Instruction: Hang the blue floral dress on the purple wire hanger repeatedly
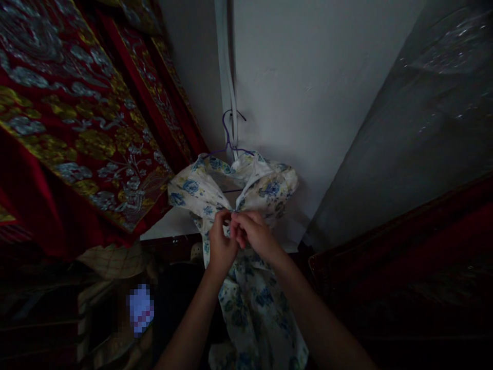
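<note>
A white dress (254, 303) printed with blue flowers hangs on a thin purple hanger (228, 134) against the wall. Its collar and neckline lie apart in a V above my hands. My left hand (223, 239) is closed in a pinch at the lower point of that V. Right beside it, my right hand (254, 231) pinches the same spot from the other side, the fingertips of both nearly touching. Whatever small fastening may lie between the fingers is too dark and covered to make out. Below the hands the skirt falls between my forearms.
Red cloth (103, 128) with gold and silver embroidery hangs at the left, close to the dress's sleeve. Behind is a pale wall (308, 67). Clear plastic sheeting (435, 118) covers the right side. At lower left are beige checked cloth (115, 259) and a pixelated bright patch (141, 308).
</note>
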Demonstrator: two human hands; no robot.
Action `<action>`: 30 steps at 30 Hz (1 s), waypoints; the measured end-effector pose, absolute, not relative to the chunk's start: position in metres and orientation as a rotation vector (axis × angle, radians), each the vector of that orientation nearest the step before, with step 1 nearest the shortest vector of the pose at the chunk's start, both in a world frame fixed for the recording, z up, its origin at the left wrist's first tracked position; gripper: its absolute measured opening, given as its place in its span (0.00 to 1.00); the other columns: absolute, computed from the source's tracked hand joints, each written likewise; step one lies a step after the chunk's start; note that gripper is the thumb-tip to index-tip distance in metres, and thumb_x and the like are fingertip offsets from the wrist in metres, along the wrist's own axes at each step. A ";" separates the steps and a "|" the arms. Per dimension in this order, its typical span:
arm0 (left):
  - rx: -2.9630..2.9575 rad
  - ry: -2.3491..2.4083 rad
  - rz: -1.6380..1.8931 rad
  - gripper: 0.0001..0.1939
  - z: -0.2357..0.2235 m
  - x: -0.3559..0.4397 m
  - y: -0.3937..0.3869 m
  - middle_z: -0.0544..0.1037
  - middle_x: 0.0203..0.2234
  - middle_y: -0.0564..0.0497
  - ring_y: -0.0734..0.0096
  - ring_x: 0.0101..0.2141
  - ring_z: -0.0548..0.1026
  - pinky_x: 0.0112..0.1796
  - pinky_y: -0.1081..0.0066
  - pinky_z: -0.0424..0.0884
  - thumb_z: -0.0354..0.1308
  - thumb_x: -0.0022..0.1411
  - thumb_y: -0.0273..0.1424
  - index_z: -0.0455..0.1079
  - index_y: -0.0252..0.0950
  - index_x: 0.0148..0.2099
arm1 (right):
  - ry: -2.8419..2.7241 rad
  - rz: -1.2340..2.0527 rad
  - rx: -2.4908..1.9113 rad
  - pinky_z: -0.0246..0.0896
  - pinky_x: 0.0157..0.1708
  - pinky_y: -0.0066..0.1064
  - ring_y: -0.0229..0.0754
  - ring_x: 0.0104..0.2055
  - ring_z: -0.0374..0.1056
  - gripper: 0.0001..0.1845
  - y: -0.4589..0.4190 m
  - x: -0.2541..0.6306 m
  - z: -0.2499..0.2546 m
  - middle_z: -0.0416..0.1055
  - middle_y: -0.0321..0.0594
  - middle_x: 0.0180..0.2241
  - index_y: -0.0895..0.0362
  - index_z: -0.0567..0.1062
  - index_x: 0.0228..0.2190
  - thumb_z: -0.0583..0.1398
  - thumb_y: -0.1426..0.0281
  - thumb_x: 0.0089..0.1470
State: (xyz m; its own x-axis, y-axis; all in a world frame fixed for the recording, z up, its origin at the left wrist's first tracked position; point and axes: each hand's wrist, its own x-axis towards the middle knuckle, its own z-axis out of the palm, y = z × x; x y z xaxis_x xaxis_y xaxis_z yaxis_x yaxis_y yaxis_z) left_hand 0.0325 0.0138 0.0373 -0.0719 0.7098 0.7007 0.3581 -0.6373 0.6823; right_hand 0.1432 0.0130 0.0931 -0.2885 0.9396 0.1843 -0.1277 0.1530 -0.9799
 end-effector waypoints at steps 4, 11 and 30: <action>1.972 1.120 1.741 0.05 0.037 0.034 0.023 0.72 0.29 0.54 0.68 0.31 0.72 0.33 0.71 0.66 0.54 0.59 0.23 0.64 0.39 0.37 | -1.411 1.312 -0.884 0.46 0.15 0.24 0.32 0.12 0.55 0.22 0.020 0.144 0.101 0.62 0.34 0.10 0.56 0.71 0.15 0.54 0.57 0.53; 2.155 1.260 1.374 0.06 0.012 0.033 0.019 0.70 0.25 0.53 0.67 0.28 0.72 0.31 0.70 0.65 0.52 0.64 0.26 0.64 0.39 0.33 | -1.153 1.273 -0.778 0.35 0.12 0.24 0.28 0.09 0.46 0.16 0.056 0.152 0.180 0.53 0.28 0.09 0.55 0.63 0.12 0.54 0.67 0.48; 2.568 0.940 1.848 0.11 0.187 -0.017 0.041 0.74 0.31 0.50 0.69 0.35 0.72 0.38 0.70 0.68 0.52 0.73 0.35 0.69 0.36 0.39 | -1.437 0.997 -0.812 0.47 0.16 0.26 0.32 0.12 0.55 0.21 0.044 0.139 0.133 0.59 0.31 0.09 0.55 0.67 0.14 0.54 0.60 0.54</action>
State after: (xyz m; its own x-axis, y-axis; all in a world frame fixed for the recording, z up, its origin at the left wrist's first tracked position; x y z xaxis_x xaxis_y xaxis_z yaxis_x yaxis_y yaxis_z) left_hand -0.0170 0.0410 0.1867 0.2157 0.3521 0.9108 0.5286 -0.8264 0.1942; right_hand 0.1388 0.0440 0.1329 -0.1110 0.9080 0.4041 -0.0605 0.3997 -0.9146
